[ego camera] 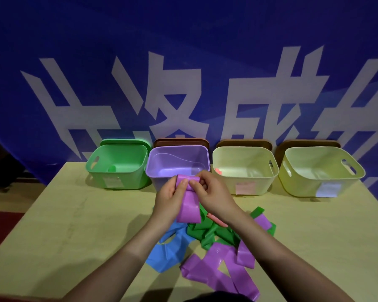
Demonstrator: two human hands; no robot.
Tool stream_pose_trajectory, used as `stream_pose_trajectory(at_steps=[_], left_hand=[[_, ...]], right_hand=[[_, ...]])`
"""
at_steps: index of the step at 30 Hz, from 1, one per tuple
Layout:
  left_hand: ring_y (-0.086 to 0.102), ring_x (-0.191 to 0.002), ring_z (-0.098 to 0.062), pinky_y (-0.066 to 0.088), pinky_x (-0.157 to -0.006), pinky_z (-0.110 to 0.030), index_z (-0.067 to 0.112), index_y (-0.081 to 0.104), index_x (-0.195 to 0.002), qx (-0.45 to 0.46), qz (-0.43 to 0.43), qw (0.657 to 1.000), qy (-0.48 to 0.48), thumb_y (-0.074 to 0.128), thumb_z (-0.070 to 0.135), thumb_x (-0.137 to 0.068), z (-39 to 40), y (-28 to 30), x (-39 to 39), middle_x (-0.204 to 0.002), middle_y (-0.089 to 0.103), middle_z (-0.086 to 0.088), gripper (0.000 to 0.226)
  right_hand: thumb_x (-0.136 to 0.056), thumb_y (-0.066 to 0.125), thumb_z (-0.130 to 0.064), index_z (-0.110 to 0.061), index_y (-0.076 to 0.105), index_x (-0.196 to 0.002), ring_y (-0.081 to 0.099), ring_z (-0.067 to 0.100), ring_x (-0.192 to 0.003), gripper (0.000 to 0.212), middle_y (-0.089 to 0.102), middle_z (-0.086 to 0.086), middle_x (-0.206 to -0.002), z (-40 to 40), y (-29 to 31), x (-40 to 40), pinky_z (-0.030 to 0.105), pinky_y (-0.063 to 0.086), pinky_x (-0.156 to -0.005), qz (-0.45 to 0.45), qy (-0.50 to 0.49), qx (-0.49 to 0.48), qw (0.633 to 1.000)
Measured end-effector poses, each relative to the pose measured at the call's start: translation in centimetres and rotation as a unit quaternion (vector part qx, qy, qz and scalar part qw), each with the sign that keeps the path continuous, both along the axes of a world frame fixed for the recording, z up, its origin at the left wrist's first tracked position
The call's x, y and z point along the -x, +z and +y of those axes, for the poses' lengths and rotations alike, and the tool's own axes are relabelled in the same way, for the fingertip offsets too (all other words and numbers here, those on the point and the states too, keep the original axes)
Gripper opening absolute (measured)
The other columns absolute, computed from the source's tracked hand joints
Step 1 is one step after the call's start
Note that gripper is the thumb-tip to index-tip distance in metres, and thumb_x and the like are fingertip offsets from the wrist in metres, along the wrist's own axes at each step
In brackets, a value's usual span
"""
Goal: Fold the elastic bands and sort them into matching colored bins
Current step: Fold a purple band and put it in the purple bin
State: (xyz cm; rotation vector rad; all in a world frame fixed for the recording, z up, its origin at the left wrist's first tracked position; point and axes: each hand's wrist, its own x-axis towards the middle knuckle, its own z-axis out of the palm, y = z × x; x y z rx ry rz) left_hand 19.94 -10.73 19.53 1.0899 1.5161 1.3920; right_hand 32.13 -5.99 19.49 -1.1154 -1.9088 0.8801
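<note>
Both hands hold one purple elastic band [189, 209] up over the table, just in front of the purple bin [159, 174]. My left hand [169, 197] and my right hand [213, 196] pinch its folded top edge, and the rest hangs down. Below my forearms lies a loose pile: more purple bands [223, 271], green bands [207, 233], a blue band [168, 253] and a pink band [216, 221], mostly hidden. The green bin [127, 177] holds a green piece [112, 168].
Four bins stand in a row at the table's far edge: green, purple, a cream bin [244, 184] with a pink label and something pink inside, and another cream bin [310, 184] with a pale label. Lids lean behind them against a blue banner.
</note>
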Motion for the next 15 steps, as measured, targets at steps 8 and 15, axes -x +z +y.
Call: stream_pose_trajectory(at_steps=[8, 15], left_hand=[[0.060, -0.076, -0.017, 0.047, -0.068, -0.027, 0.020, 0.069, -0.089, 0.043, -0.065, 0.997, -0.003, 0.054, 0.022, -0.096, 0.12, -0.02, -0.46, -0.087, 0.070, -0.006, 0.017], [0.062, -0.080, -0.015, 0.049, -0.071, -0.025, 0.022, 0.068, -0.090, 0.030, -0.077, 0.997, -0.003, 0.054, 0.018, -0.096, -0.33, -0.52, -0.05, -0.088, 0.070, -0.002, 0.015]], right_hand=[[-0.092, 0.060, -0.014, -0.014, 0.058, -0.073, 0.045, 0.000, -0.056, 0.019, 0.050, -0.007, -0.063, 0.07, -0.36, -0.30, 0.016, 0.036, -0.056, 0.082, 0.005, 0.070, 0.994], [-0.092, 0.059, -0.007, 0.001, 0.064, -0.089, 0.056, 0.013, -0.065, 0.010, 0.059, 0.009, -0.073, -0.58, -1.02, -0.51, 0.021, 0.047, -0.062, 0.232, 0.058, 0.245, 0.940]])
